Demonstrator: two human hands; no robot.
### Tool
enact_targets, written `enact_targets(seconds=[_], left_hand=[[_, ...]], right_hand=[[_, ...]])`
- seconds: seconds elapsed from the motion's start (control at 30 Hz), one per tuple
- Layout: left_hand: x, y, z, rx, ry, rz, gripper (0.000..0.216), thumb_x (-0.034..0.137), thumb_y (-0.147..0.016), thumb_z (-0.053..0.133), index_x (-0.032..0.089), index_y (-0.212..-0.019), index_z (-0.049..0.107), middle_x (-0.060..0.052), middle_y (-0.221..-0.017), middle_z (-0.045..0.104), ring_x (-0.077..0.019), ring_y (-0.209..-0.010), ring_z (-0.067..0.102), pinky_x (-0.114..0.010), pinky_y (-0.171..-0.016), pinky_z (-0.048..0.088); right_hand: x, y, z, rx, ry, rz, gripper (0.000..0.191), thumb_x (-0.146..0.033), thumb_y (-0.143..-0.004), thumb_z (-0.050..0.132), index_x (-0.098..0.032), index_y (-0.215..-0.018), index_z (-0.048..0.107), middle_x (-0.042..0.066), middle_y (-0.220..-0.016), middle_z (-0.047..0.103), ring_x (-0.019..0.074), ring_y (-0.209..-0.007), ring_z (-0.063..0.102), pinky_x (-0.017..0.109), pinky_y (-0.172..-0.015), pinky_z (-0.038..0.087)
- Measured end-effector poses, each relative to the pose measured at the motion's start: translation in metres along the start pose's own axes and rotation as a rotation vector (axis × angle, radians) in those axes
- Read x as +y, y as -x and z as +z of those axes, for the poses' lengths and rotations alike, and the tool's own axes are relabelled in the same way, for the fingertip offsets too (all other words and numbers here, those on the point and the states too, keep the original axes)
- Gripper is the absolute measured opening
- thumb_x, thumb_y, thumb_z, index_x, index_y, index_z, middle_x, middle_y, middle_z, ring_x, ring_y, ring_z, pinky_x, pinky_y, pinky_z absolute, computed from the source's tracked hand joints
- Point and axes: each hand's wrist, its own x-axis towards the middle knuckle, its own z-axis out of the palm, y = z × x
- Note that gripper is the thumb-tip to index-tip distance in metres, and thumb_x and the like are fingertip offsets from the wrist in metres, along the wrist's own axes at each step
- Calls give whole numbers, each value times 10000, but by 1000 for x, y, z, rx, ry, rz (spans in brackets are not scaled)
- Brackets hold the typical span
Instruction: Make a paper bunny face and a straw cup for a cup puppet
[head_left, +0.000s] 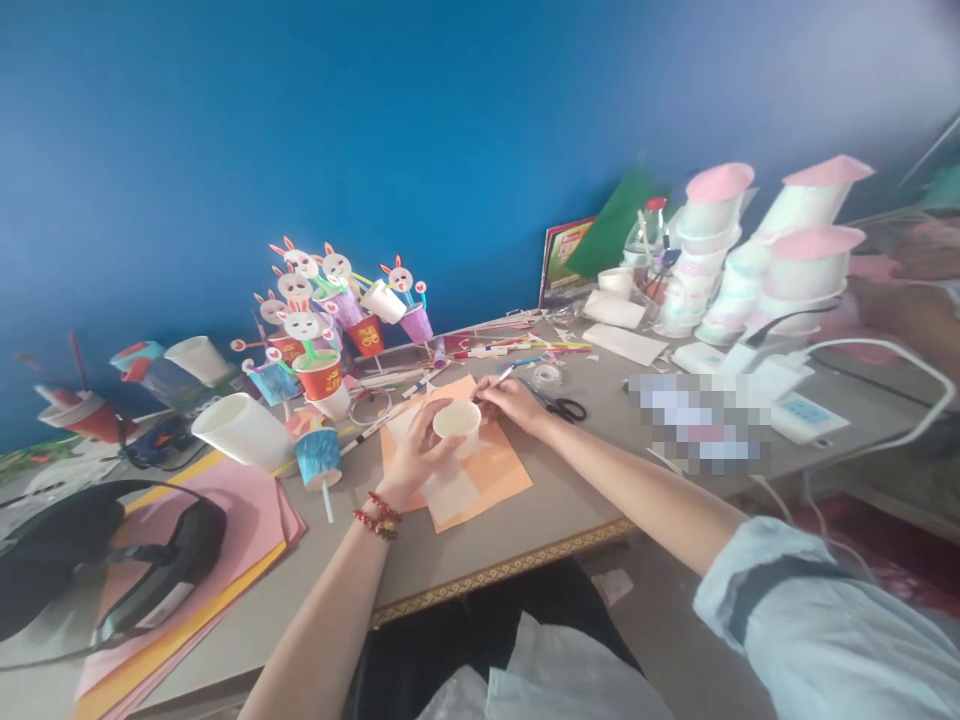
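A small white paper cup (pixel 457 422) is held in my left hand (pixel 411 452), with thumb and fingers curved round its side. Red bead bracelets circle that wrist. My right hand (pixel 517 402) is closed on a slim white pen (pixel 504 377) just right of the cup. Whether the pen's tip touches the cup is too small to tell. Beneath both hands lies a sheet of orange paper (pixel 504 478) with paler patches. Black-handled scissors (pixel 570 409) and a roll of clear tape (pixel 546 377) rest beyond my right hand.
Several rabbit-faced cup crafts (pixel 319 365) stand at the back left. A blue painted cup (pixel 319 458), pink paper sheets (pixel 247 510) and a black headset (pixel 165 560) lie left. On the right are pink-topped cup towers (pixel 795 270) and a white power strip (pixel 806 415) with cables.
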Motion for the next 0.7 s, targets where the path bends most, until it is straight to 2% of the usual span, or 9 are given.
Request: enact_targets(seconds=[0.23, 0.4, 0.7], left_hand=[[6, 3, 0, 0, -23, 6, 471, 385, -821, 619, 210, -1251, 541, -117, -1242, 614, -254, -995, 625, -366, -815, 506], [5, 2, -1, -2, -39, 10, 456, 399, -826, 643, 238, -1242, 549, -107, -1277, 604, -283, -1157, 574, -410, -968, 452], [0, 5, -4, -31, -71, -38, 492, 426, -862, 632, 254, -1306, 505, -112, -1375, 547, -297, -1271, 504, -437, -1070, 378]], right_hand=[[2, 1, 6, 29, 81, -54, 296, -329, -963, 611, -173, -1215, 604, 76, -1208, 645, 222, -991, 665, 423, -836, 573], [8, 1, 5, 10, 121, -84, 278, -330, -966, 607, -169, -1193, 614, 70, -1175, 657, 210, -957, 672, 405, -813, 579], [6, 3, 4, -15, 154, -116, 213, -341, -976, 591, -148, -1041, 652, 23, -956, 692, 146, -752, 672, 313, -677, 579]])
